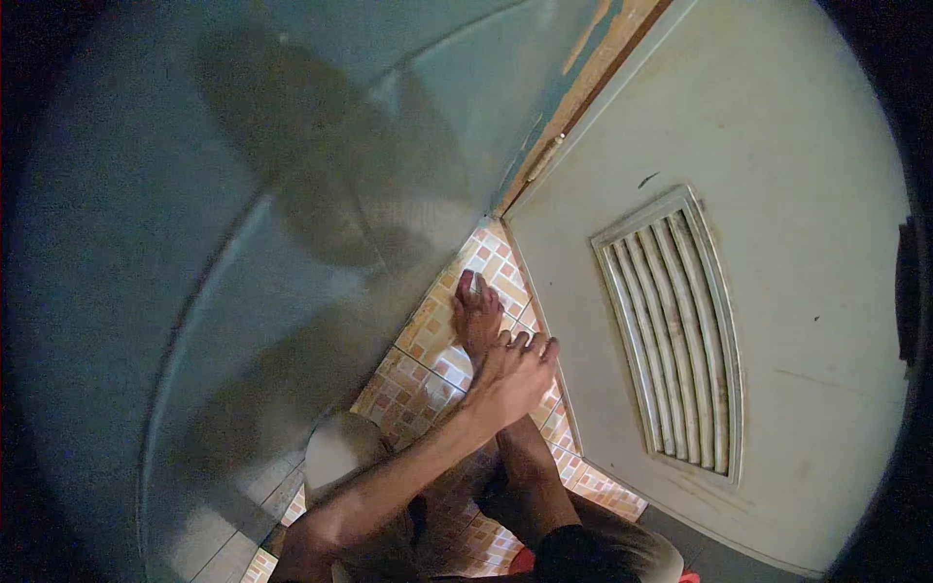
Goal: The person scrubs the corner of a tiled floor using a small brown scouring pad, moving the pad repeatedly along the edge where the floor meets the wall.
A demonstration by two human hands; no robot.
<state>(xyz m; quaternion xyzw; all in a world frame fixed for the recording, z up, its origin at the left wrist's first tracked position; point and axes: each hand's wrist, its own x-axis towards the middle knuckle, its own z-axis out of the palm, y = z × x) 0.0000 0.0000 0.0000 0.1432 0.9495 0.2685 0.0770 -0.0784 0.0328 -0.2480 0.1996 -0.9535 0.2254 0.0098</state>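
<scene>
My left forearm reaches in from the lower left, and my left hand (523,372) lies across my right wrist and lower forearm. Its fingers bend over, with the knuckles toward the door; the fingertips and palm side are hidden. From the lower right my right forearm (535,462) passes beneath it. Beyond the crossing, my right hand (477,316) hangs over the floor with its fingers spread toward the corner. I make out nothing held in it. The tiled floor (428,330), patterned in orange and cream, shows around both hands and looks shiny in places.
A pale door (573,291) with a slatted vent (671,330) stands close on the right, with a hinge (544,158) on its edge. A blue-grey wall (126,243) carrying shadows fills the left. My bent knees (345,447) flank the arms. Something red (522,561) shows at the bottom.
</scene>
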